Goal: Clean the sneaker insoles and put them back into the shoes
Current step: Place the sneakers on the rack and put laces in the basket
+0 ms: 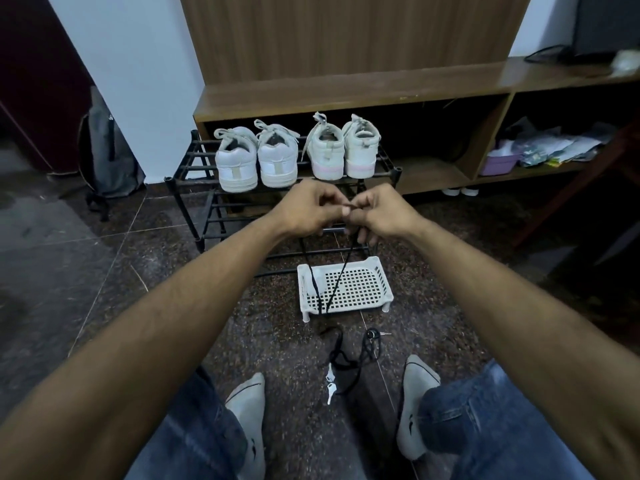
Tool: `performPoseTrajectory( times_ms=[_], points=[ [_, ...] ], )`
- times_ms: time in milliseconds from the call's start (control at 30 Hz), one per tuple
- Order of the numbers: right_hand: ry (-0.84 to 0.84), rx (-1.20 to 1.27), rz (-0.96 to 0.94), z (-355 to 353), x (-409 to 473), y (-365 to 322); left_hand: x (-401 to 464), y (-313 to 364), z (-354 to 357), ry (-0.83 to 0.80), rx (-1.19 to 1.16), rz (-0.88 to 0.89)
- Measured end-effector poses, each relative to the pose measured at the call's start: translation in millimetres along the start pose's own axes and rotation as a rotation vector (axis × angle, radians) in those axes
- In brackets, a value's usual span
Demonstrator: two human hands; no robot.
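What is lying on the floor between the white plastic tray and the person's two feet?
In the head view, a loose black cord with small metal keys lies on the dark speckled floor between the white perforated plastic tray and the grey-socked feet.

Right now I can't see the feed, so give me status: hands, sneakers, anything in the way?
Left hand and right hand pinch a black cord. Sneakers untouched on rack. White tray below the hands.

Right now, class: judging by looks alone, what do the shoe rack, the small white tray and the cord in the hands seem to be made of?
Shoe rack: thin black tubes with corner joints, probably painted metal or plastic; unclear which.
White tray: moulded plastic, matte, with a perforated grid base and short legs.
Cord: dark braided textile, limp and hanging, pinched by the left hand and right hand.
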State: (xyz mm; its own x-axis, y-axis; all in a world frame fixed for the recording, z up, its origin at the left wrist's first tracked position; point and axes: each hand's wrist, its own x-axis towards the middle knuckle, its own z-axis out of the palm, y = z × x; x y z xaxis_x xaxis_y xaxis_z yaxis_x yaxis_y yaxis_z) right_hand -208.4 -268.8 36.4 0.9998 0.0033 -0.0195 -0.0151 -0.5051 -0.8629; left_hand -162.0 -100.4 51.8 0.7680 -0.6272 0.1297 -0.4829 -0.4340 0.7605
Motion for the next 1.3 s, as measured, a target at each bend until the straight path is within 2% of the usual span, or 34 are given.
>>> performPoseTrajectory(
  times_ms=[167,233,367,433,600,700,867,1067,1167,1300],
  points=[
    [0.146,0.01,0.154,-13,-3,30,-15,-15,-25,-0.023,-0.007,-0.154],
    [0.153,-0.03,0.191,-15,-5,42,-20,-11,-32,-0.029,-0.028,-0.136],
    [0.207,-0.169,0.223,-3,-6,57,-18,4,-35,0.057,-0.341,-0.089],
    [0.217,-0.222,0.234,5,-5,61,-14,11,-33,0.091,-0.418,-0.056],
    [0.178,-0.333,0.24,15,-7,68,-7,24,-24,0.163,-0.435,-0.004],
    [0.126,-0.357,0.165,17,-8,64,-7,30,-17,0.209,-0.372,0.045],
    [0.016,0.041,-0.041,21,-14,30,-7,36,-5,0.148,-0.295,0.088],
    [-0.029,0.202,-0.051,37,-17,13,4,44,-1,0.184,-0.195,0.188],
    [-0.112,0.292,-0.028,48,-22,13,8,53,-2,0.264,-0.265,0.226],
    [-0.225,0.312,-0.002,63,-22,15,10,56,-14,0.49,-0.507,0.197]
  ],
)
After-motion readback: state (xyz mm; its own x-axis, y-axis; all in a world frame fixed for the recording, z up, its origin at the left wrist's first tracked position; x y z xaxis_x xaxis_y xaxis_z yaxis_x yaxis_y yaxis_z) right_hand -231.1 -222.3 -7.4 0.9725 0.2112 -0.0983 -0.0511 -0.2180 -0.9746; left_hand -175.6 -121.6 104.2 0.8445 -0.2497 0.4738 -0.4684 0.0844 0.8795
